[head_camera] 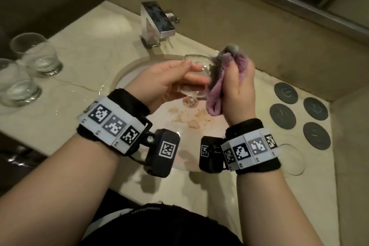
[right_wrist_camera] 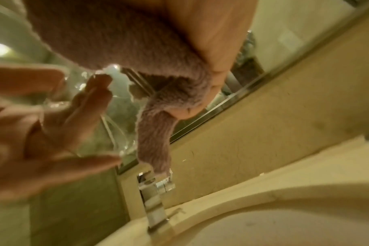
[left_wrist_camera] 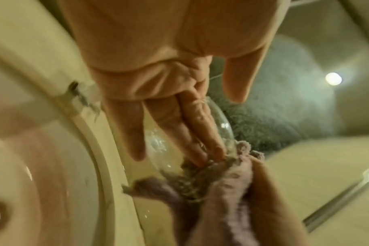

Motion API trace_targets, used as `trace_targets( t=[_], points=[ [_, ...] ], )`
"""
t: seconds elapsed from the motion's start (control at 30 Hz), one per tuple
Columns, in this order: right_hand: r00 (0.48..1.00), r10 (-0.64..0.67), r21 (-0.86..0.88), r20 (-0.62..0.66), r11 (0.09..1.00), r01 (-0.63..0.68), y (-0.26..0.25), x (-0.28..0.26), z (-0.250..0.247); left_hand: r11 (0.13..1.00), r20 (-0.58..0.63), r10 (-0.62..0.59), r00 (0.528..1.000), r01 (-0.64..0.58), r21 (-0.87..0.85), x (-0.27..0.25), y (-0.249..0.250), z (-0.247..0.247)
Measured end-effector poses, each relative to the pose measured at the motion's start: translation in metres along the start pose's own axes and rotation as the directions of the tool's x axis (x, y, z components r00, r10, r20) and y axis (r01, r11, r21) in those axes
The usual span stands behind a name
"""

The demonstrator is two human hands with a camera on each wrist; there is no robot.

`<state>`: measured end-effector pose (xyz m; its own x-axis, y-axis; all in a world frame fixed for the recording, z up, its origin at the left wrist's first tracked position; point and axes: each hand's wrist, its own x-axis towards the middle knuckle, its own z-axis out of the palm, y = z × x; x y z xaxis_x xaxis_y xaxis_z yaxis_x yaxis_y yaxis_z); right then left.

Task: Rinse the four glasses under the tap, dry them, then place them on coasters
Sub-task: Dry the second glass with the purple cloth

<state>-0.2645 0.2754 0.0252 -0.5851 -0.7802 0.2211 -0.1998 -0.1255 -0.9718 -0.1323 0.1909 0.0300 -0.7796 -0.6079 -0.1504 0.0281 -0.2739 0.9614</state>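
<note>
In the head view, the left hand cradles a clear glass above the sink, fingers curved round its bowl, while the right hand pinches a purple cloth against its rim. Left of the sink stand two glasses (upright); to its right lie four dark coasters. The left wrist view shows fingers pressed together along the glass. The right wrist view shows the cloth bunched under the thumb, with the tap beyond.

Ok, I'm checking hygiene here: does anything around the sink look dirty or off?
Yes. The sink basin has brownish, rusty-looking blotches near the drain, below the glass being dried. Small water splashes sit on the counter left of the basin.
</note>
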Motion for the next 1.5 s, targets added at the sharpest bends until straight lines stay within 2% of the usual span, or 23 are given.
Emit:
trace_targets(
  t=[0.07, 0.13, 0.2, 0.27, 0.37, 0.47, 0.5, 0.57, 0.63, 0.7, 0.8, 0.87, 0.93, 1.0, 1.07, 1.1, 1.2, 1.27, 1.3, 1.33, 1.4, 1.43, 1.5],
  points=[
    [0.994, -0.092, -0.044, 0.055, 0.995, 0.094, -0.003, -0.007, 0.001, 0.994, -0.007, -0.031, 0.999, 0.030, -0.109, 0.001, -0.001, 0.006],
    [0.991, -0.115, -0.061, 0.063, 0.991, 0.119, -0.003, -0.008, 0.001, 0.990, 0.038, -0.027, 0.999, 0.032, -0.141, 0.002, -0.002, 0.010],
    [0.997, -0.073, -0.047, 0.010, 0.996, 0.073, -0.002, -0.005, -0.004, 0.995, 0.095, -0.015, 0.995, 0.024, -0.095, 0.003, -0.003, 0.012],
    [0.997, 0.074, 0.105, -0.016, 0.992, -0.072, 0.003, -0.001, -0.007, 0.997, 0.112, 0.054, 0.992, -0.060, 0.050, 0.002, -0.001, 0.015],
    [0.934, 0.357, 0.348, -0.030, 0.879, -0.325, 0.014, 0.004, -0.010, 0.940, 0.154, 0.141, 0.978, -0.181, 0.290, 0.002, 0.002, 0.023],
    [0.901, 0.432, 0.393, -0.039, 0.835, -0.384, 0.013, 0.005, -0.008, 0.903, 0.179, 0.139, 0.974, -0.198, 0.380, 0.005, 0.002, 0.021],
    [0.908, 0.415, 0.363, -0.054, 0.856, -0.369, 0.012, 0.004, -0.008, 0.897, 0.182, 0.136, 0.974, -0.199, 0.395, 0.006, 0.003, 0.019],
    [0.949, 0.290, 0.225, -0.124, 0.940, -0.258, 0.007, 0.001, -0.009, 0.900, 0.212, 0.131, 0.969, -0.205, 0.384, 0.006, 0.006, 0.015],
    [0.980, 0.100, 0.076, -0.171, 0.993, -0.088, -0.001, -0.004, -0.012, 0.945, 0.183, 0.135, 0.974, -0.182, 0.273, 0.007, 0.008, 0.013],
    [0.985, -0.069, -0.007, -0.160, 0.998, 0.069, -0.010, -0.010, -0.006, 0.988, 0.111, 0.080, 0.991, -0.093, 0.122, 0.008, 0.010, 0.013],
    [0.987, -0.132, -0.010, -0.088, 0.991, 0.131, -0.007, -0.017, -0.003, 0.999, 0.114, 0.030, 0.993, -0.032, 0.018, 0.008, 0.007, 0.018],
    [0.979, -0.139, -0.022, -0.150, 0.990, 0.137, -0.004, -0.016, -0.003, 0.998, 0.144, 0.059, 0.988, -0.064, 0.029, 0.007, 0.006, 0.021],
    [0.982, -0.047, 0.044, -0.185, 0.997, 0.056, -0.009, -0.014, -0.003, 0.985, 0.174, 0.112, 0.978, -0.132, 0.111, 0.006, 0.006, 0.023],
    [0.973, 0.170, 0.169, -0.154, 0.975, -0.144, -0.002, -0.007, -0.005, 0.945, 0.194, 0.152, 0.969, -0.200, 0.258, 0.006, 0.008, 0.023],
    [0.915, 0.396, 0.330, -0.078, 0.876, -0.351, 0.001, -0.004, -0.003, 0.881, 0.214, 0.160, 0.964, -0.237, 0.409, 0.006, 0.011, 0.021],
    [0.893, 0.447, 0.386, -0.049, 0.833, -0.396, 0.002, -0.004, -0.003, 0.854, 0.224, 0.171, 0.959, -0.258, 0.451, 0.006, 0.013, 0.020],
    [0.891, 0.442, 0.396, -0.102, 0.840, -0.372, -0.003, -0.004, 0.004, 0.803, 0.194, 0.324, 0.926, -0.378, 0.461, 0.004, 0.016, 0.017],
    [0.914, 0.373, 0.357, -0.159, 0.885, -0.299, -0.004, -0.001, 0.005, 0.728, 0.062, 0.484, 0.873, -0.441, 0.526, 0.007, 0.014, 0.013],
    [0.926, 0.330, 0.338, -0.181, 0.906, -0.256, -0.006, -0.001, 0.006, 0.722, -0.028, 0.513, 0.858, -0.414, 0.554, 0.010, 0.012, 0.011],
    [0.939, 0.284, 0.319, -0.194, 0.924, -0.213, -0.008, 0.000, 0.007, 0.776, -0.114, 0.473, 0.874, -0.352, 0.524, 0.012, 0.012, 0.010],
    [0.960, 0.198, 0.273, -0.197, 0.952, -0.140, -0.012, 0.001, 0.008, 0.948, -0.199, 0.237, 0.951, -0.182, 0.261, 0.015, 0.014, 0.010],
    [0.970, 0.155, 0.234, -0.185, 0.966, -0.110, -0.013, 0.001, 0.009, 0.992, -0.181, 0.111, 0.977, -0.098, 0.076, 0.016, 0.014, 0.011],
    [0.989, 0.067, 0.143, -0.132, 0.989, -0.048, -0.014, 0.002, 0.010, 0.988, -0.119, -0.018, 0.993, 0.000, -0.153, 0.017, 0.015, 0.014]
  ],
)
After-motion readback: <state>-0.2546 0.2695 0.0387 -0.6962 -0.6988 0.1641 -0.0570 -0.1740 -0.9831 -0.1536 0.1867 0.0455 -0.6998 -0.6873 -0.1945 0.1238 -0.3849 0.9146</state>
